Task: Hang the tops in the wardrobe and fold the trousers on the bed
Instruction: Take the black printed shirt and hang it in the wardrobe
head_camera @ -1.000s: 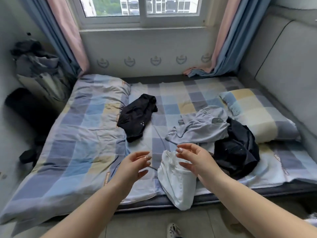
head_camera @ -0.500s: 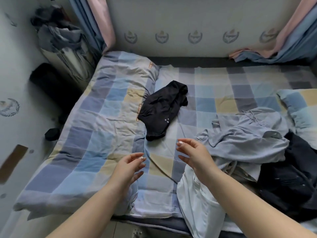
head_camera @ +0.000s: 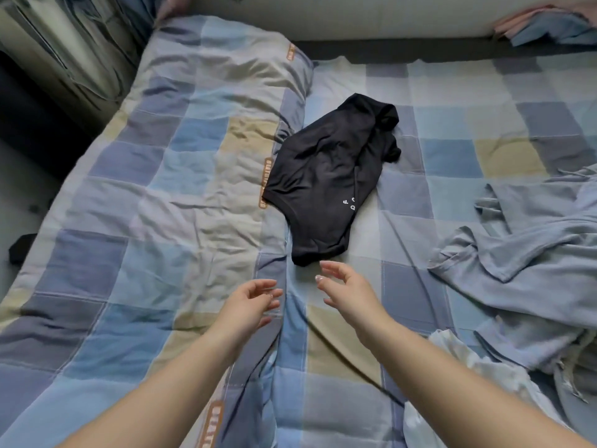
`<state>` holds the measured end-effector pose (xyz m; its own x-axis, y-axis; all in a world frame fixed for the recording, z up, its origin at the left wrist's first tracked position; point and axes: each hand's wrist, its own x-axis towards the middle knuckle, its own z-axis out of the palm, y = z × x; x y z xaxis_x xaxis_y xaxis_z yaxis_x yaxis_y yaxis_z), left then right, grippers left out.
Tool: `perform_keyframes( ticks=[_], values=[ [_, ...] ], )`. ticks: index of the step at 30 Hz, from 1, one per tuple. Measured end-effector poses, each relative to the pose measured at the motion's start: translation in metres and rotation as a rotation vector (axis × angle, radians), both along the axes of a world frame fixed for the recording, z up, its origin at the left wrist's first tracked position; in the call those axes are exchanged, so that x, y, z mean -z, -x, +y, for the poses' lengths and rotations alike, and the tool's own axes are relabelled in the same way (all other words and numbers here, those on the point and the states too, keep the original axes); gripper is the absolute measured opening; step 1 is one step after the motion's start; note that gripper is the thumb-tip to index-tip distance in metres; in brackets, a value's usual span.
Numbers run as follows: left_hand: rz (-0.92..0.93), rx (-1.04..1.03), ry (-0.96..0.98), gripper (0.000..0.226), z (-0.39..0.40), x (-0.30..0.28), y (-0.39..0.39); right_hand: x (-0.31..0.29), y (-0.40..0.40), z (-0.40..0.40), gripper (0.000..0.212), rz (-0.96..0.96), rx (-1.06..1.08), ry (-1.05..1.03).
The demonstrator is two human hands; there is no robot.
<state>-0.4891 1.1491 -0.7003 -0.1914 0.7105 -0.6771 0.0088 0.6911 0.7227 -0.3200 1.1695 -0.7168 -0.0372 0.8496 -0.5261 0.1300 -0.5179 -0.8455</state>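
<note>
Both hands, left (head_camera: 250,302) and right (head_camera: 347,291), have reached forward, fingers loose and empty, nearing the black garment (head_camera: 329,176)

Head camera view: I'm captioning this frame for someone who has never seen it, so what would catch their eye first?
The black garment lies crumpled mid-bed on the checked sheet, dark against the pale squares. Just short of it, the left hand and right hand reach forward, open and empty. A grey-blue garment sprawls at the right, with a white one nearer the bed's edge.
</note>
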Motion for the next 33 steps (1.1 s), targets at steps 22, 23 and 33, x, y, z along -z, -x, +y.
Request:
perform_keyframes(
  ticks=[22, 23, 33],
  values=[
    [-0.03, 0.199, -0.102, 0.046, 0.096, 0.103, -0.03, 0.119, 0.026, 0.088, 0.034, -0.431, -0.158, -0.148],
    [-0.036, 0.186, -0.117, 0.045, 0.094, 0.096, -0.03, 0.11, 0.024, 0.087, 0.03, -0.424, -0.157, -0.155],
    [0.022, 0.298, -0.303, 0.054, 0.092, -0.008, -0.03, -0.023, 0.011, 0.049, 0.02, -0.231, -0.086, -0.275]
  ],
)
